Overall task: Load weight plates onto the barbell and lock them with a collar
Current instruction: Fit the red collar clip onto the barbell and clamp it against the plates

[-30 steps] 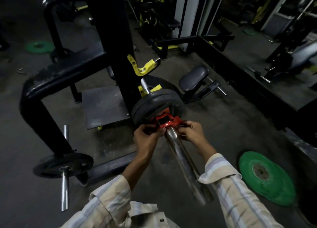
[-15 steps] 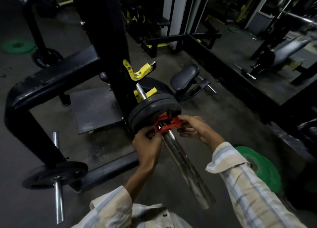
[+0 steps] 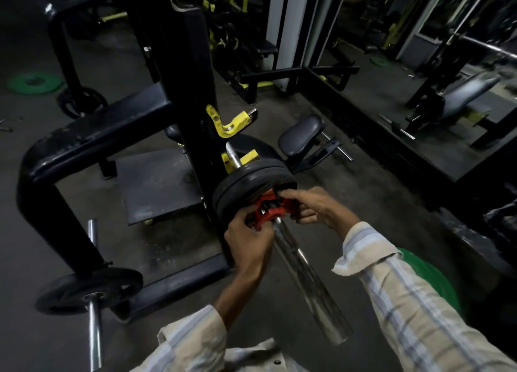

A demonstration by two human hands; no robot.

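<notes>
Your left hand (image 3: 247,238) and right hand (image 3: 310,208) are both on the red collar (image 3: 270,212), which sits round the barbell sleeve (image 3: 302,271) and right up against the black weight plates (image 3: 246,184). Left fingers curl round the collar's near-left side from below; right fingers and thumb pinch its far-right side, w/ fingertips touching the outer plate face. Can't tell whether the collar's latch is closed, it's hidden btwn your fingers.

Two plates at least, stacked edge to edge on the bar, just beyond both hands. The bare chrome sleeve runs back toward you btwn your wrists.

Beyond the plates the bar rests in a yellow hook (image 3: 237,161) on the black rack upright (image 3: 184,91). Well left of your left hand, a small black plate (image 3: 84,290) hangs on a storage peg. Under your right forearm, a green plate (image 3: 430,282) lies flat on the floor.
</notes>
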